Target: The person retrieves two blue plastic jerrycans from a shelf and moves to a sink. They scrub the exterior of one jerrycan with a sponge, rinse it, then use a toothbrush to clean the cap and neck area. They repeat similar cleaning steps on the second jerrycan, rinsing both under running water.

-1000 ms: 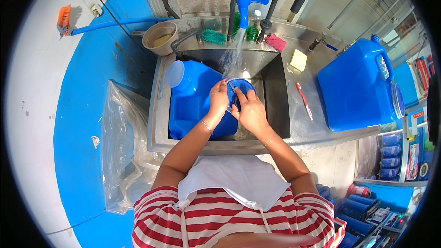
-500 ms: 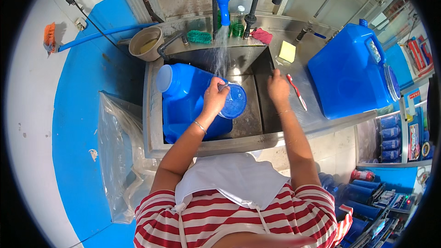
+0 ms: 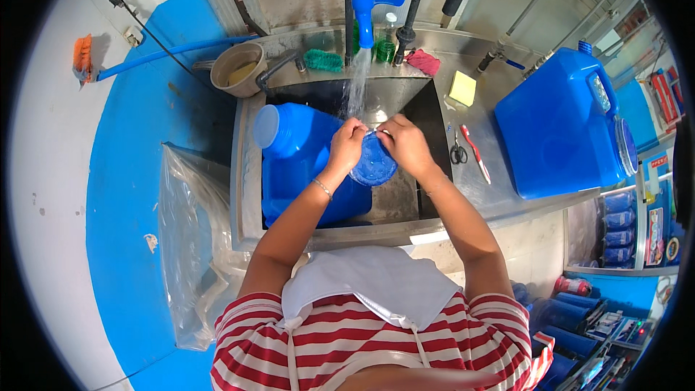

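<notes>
1. a round blue lid (image 3: 373, 165) is held over the steel sink (image 3: 242, 174), just below the stream of water (image 3: 355, 87) from the blue tap (image 3: 364, 1).
2. the left hand (image 3: 346, 146) is closed on the lid's left upper rim, fingers curled tight around the edge.
3. the right hand (image 3: 407, 146) is closed on the lid's right upper rim, fingers bent and pinching it; both hands nearly touch above the lid.
4. a big blue jug (image 3: 300, 152) is lying on its side in the sink, just left of the lid, under the left forearm.
5. a second blue jug (image 3: 557, 130) is standing on the counter to the right, well apart from the hands.
6. scissors (image 3: 457, 150) and a red toothbrush (image 3: 475, 152) are lying on the counter just right of the sink.
7. a yellow sponge (image 3: 462, 88), a pink cloth (image 3: 423, 62) and a green brush (image 3: 323, 61) are seen near the tap.
8. a beige pot (image 3: 239, 69) is standing at the sink's left back corner.
</notes>
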`<state>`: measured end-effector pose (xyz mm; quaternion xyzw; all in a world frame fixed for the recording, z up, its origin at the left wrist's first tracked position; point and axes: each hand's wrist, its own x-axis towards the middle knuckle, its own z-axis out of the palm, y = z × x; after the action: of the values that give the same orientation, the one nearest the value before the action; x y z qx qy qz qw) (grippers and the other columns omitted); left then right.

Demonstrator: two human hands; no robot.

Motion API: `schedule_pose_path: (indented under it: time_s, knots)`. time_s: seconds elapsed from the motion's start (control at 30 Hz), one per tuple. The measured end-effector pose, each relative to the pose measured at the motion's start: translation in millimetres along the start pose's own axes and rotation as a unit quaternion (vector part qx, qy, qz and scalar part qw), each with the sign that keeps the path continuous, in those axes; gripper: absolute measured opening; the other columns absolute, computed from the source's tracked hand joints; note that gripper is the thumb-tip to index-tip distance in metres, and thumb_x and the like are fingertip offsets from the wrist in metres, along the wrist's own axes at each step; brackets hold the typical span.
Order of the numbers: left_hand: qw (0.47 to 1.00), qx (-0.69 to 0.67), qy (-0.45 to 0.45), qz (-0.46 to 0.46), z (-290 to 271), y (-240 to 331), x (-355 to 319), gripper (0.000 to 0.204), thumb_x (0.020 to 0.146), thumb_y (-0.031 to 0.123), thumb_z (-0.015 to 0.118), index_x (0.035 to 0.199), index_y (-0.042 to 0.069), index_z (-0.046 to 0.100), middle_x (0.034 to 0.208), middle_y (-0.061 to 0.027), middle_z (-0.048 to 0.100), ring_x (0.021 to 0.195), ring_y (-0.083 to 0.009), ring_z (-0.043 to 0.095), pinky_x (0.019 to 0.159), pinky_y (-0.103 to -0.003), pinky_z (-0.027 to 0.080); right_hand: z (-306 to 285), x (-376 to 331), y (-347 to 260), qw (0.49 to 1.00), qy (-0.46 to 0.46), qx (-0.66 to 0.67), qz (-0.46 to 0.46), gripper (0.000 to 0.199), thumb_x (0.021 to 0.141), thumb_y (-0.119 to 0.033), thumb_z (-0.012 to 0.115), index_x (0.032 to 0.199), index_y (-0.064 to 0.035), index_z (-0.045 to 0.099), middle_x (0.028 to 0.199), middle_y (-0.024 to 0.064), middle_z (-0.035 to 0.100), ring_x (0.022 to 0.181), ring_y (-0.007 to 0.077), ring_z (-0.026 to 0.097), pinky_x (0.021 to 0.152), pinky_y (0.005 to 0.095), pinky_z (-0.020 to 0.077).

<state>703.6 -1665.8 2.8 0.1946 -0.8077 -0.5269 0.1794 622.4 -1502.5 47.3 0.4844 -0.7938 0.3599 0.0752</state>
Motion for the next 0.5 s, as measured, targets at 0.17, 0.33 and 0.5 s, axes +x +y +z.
schedule_pose_path:
  time_s: [0.17,0.33,0.5]
  knots:
    - [0.998,-0.039,-0.035,0.037,-18.8,-9.1,3.9,0.024,0.078,0.006,0.067,0.1,0.003,0.06,0.085,-0.0106,0.069,0.082,-0.021,0.066,0.073,-0.033,0.05,8.4,29.8,-14.3,0.997,-0.073,0.018,-0.012,0.007,0.076,-0.008,0.068,0.078,-0.0019,0.065,0.081,0.0152,0.064,0.076,0.0355,0.064,0.069,0.0439,0.052]
    - [0.994,0.017,-0.11,0.015,-25.7,-16.2,2.2,0.044,0.067,0.003,0.074,0.108,0.004,0.057,0.085,-0.0089,0.069,0.077,-0.0172,0.064,0.068,-0.031,0.05,16.0,36.6,-15.4,0.994,-0.089,0.017,-0.061,0.005,0.074,-0.007,0.065,0.076,-0.0029,0.063,0.081,0.0167,0.064,0.077,0.0381,0.064,0.069,0.0456,0.0517]
    - [0.991,-0.068,-0.094,-0.06,-27.5,-14.2,2.1,0.048,0.067,0.0,0.075,0.111,0.004,0.056,0.085,-0.0082,0.068,0.076,-0.0131,0.062,0.065,-0.028,0.048,14.6,33.3,-8.6,0.985,-0.125,0.122,0.015,0.006,0.076,-0.005,0.067,0.082,-0.0025,0.068,0.082,0.0172,0.066,0.077,0.037,0.065,0.071,0.0426,0.0525]
